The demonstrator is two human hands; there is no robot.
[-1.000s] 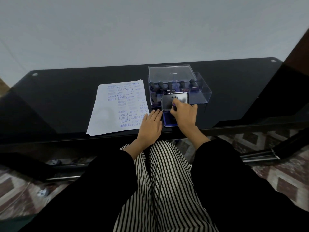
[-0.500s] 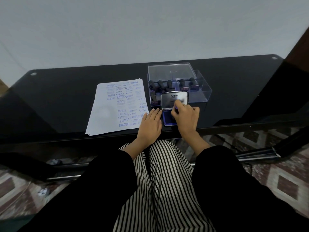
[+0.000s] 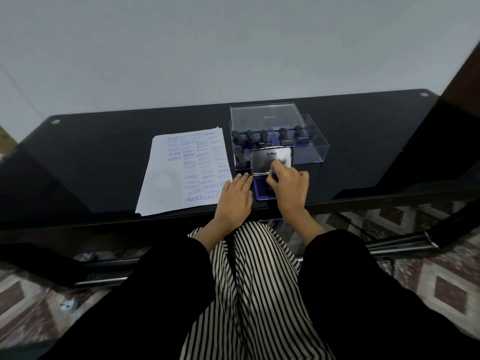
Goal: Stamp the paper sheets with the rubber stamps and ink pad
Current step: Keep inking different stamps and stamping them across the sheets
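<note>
A stack of white paper sheets (image 3: 181,172) covered in blue stamp prints lies on the black glass table (image 3: 104,157). To its right is the ink pad (image 3: 260,190), blue, with its silver lid (image 3: 265,162) standing upright. My right hand (image 3: 289,188) is over the pad, fingers curled round a small stamp of which only a purple tip shows. My left hand (image 3: 235,198) rests flat on the table between the paper's corner and the pad. Several dark-handled rubber stamps (image 3: 263,137) stand in a clear box (image 3: 315,149) behind the pad.
The clear box's lid (image 3: 265,116) stands behind the box. The table's front edge runs just under my wrists, with my striped lap and dark sleeves below it. A pale wall lies behind the table, and patterned floor shows beneath.
My right hand has shifted slightly toward me over the ink pad. My left hand stays flat in the same place.
</note>
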